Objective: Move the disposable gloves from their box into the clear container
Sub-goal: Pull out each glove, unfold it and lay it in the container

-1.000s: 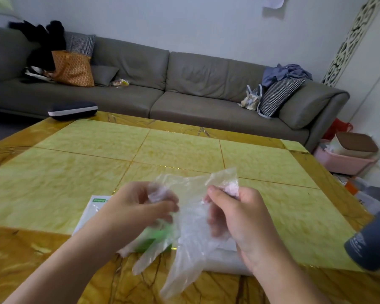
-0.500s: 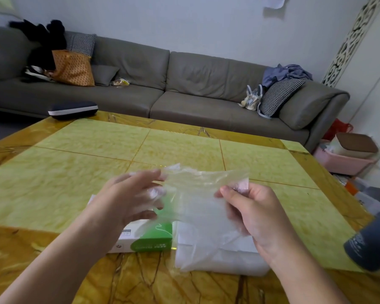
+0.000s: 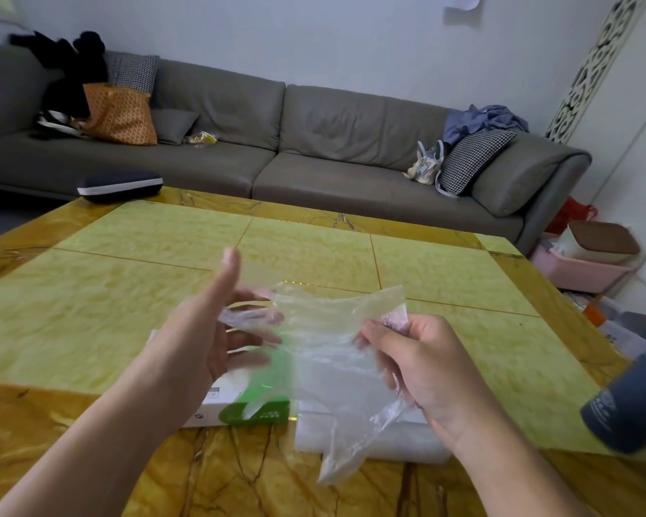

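Observation:
A thin clear disposable glove (image 3: 325,337) hangs spread between my hands above the near edge of the yellow table (image 3: 127,292). My right hand (image 3: 429,367) pinches its right edge, fingers curled. My left hand (image 3: 198,341) is spread with the thumb up, and its straight fingers reach into or behind the glove's left end. Under my left hand lies the white and green glove box (image 3: 254,410), flat on the table. The clear container (image 3: 388,438) sits just right of the box, below the hanging glove and partly hidden by my right wrist.
A dark blue case (image 3: 120,185) lies at the table's far left corner. A grey sofa (image 3: 314,143) with cushions and bags runs behind the table. A dark blue object (image 3: 631,401) juts in at the right edge. A pink basket (image 3: 582,266) stands on the floor at right.
My left hand has let go its pinch and opened, thumb rising and fingers sliding toward the glove. The glove has been pulled out wider between the hands, uncovering more of the box.

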Demonstrator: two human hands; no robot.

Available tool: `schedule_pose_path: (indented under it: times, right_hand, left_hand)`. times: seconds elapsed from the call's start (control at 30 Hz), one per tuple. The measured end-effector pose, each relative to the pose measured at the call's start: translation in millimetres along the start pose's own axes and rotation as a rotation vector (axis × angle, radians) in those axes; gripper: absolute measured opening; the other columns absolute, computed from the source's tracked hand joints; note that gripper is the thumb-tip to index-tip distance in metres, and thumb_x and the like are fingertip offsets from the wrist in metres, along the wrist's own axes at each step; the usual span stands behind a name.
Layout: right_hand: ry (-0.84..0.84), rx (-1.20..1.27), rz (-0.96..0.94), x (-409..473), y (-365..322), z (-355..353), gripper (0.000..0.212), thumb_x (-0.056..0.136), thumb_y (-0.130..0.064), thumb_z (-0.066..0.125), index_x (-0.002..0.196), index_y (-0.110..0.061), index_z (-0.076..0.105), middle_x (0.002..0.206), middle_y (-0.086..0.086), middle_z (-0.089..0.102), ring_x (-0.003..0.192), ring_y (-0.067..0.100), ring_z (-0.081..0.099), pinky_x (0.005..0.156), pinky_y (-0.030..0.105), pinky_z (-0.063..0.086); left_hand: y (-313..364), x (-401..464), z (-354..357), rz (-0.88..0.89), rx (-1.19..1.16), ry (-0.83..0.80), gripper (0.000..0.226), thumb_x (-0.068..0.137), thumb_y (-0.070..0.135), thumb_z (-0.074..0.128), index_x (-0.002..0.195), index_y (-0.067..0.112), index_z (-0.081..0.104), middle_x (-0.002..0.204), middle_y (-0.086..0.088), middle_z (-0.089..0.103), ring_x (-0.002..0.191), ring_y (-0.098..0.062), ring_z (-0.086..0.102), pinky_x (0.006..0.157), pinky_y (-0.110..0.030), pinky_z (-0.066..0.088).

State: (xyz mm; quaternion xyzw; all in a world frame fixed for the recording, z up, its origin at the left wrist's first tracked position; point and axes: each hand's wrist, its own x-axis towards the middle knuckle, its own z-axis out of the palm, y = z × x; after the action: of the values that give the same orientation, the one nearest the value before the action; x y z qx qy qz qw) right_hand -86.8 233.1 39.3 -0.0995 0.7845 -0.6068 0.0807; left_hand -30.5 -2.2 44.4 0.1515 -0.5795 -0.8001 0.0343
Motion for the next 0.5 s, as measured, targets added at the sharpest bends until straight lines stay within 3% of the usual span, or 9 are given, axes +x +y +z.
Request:
schedule_pose_path:
  times: [0.13,0.23,0.27,0.37,0.43,0.5]
  right_hand:
    - [0.041,0.034,0.047,1,2,-1,0.03,0.101,-0.023,0.067,0.078,-0.008,0.078,0.051,0.008,0.05,0.04,0.014,0.038,0.038,0.022,0.025]
    - [0.069,0.088,0.071,3,1,-5,0.028,0.103,-0.021,0.065,0.083,-0.004,0.077,0.051,0.008,0.047,0.038,0.012,0.035,0.038,0.022,0.022]
    - [0.086,0.095,0.069,3,1,-8,0.028,0.103,-0.02,0.065,0.084,-0.004,0.077,0.052,0.008,0.047,0.038,0.012,0.034,0.039,0.022,0.023]
    - [0.181,0.055,0.07,7,4,-17,0.029,0.105,-0.02,0.063,0.084,-0.003,0.074,0.054,0.008,0.051,0.039,0.014,0.038,0.039,0.022,0.027]
    - [0.239,-0.035,0.084,10,7,-24,0.03,0.105,-0.02,0.061,0.084,-0.002,0.072,0.052,0.008,0.056,0.038,0.016,0.044,0.039,0.023,0.031]
    - [0.237,-0.198,0.095,11,9,-29,0.032,0.103,-0.018,0.057,0.082,0.002,0.069,0.049,0.008,0.061,0.035,0.017,0.048,0.039,0.025,0.036]
  left_hand:
    - [-6,-2,-1,0.087,0.215,0.025,0.032,0.087,0.029,0.076,0.106,0.003,0.074,0.095,-0.019,0.075,0.062,-0.023,0.065,0.05,-0.028,0.052]
    - [-10,0,0,0.156,0.151,0.134,0.027,0.09,0.027,0.076,0.099,0.002,0.074,0.084,-0.016,0.069,0.049,-0.018,0.05,0.044,-0.027,0.037]
    - [-10,0,2,0.176,0.137,0.166,0.028,0.09,0.03,0.075,0.099,0.004,0.073,0.086,-0.013,0.071,0.049,-0.017,0.05,0.045,-0.028,0.038]
    - [-10,-7,8,0.363,0.406,0.319,0.034,0.09,0.041,0.074,0.116,0.022,0.065,0.103,0.006,0.073,0.079,-0.006,0.068,0.066,-0.022,0.051]
    - [-11,-16,15,0.652,0.759,0.412,0.037,0.091,0.039,0.073,0.123,0.03,0.057,0.114,0.017,0.062,0.101,-0.001,0.06,0.083,-0.021,0.046]
    - [-12,-20,34,0.861,0.969,0.254,0.027,0.094,0.029,0.067,0.12,0.033,0.06,0.116,0.021,0.057,0.106,0.003,0.054,0.087,-0.016,0.044]
